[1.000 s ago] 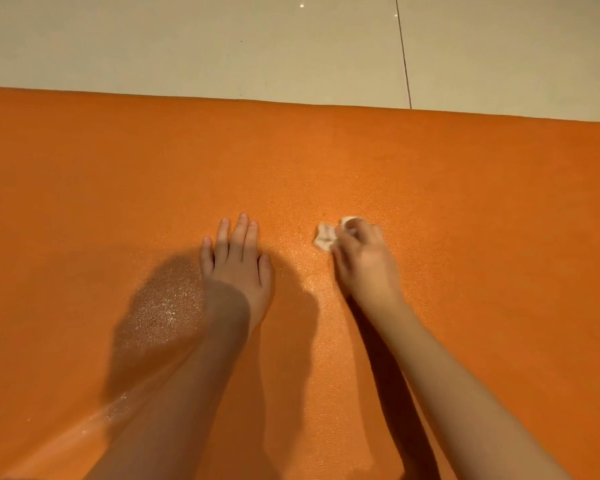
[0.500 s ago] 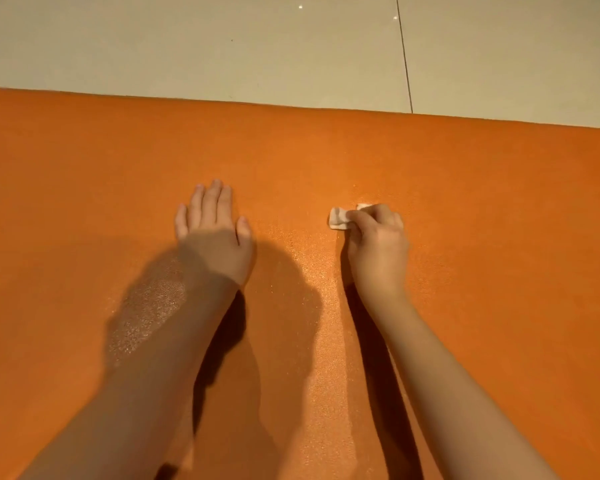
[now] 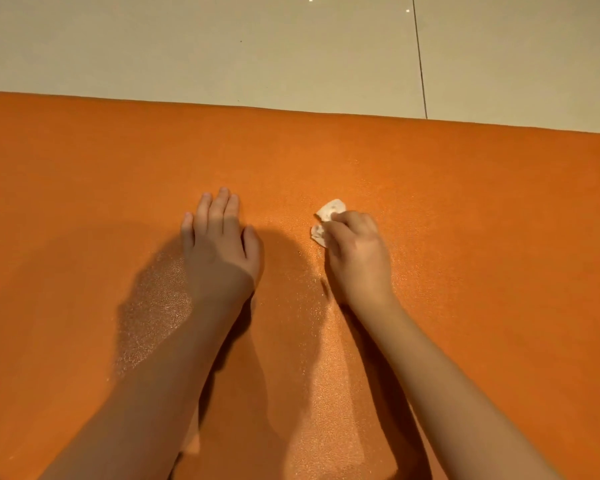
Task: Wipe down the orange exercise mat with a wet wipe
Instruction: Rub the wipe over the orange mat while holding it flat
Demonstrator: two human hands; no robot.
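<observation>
The wiping itself is under way. The right hand (image 3: 357, 251) has its fingers curled round a small crumpled wipe (image 3: 329, 211) and presses it onto the orange mat (image 3: 465, 237), roughly midway across the stretch in view. The left hand (image 3: 219, 244) lies flat beside it, palm down, fingers straight and close together. I take it to be bracing the person's weight and holding the mat from creeping.

The mat is a soft sheet with a fine pebbled grain, laid on a pale, glossy tiled floor (image 3: 222, 46). A wet sparkle shows between the forearms and to the left of the left wrist. The band toward the far edge looks dull and dry, so I'd guess that part is not yet done.

The wipe is a pale wad, squashed small. The next stroke probably wants firm, even pressure, and maybe unfolding the wad to cover more.
</observation>
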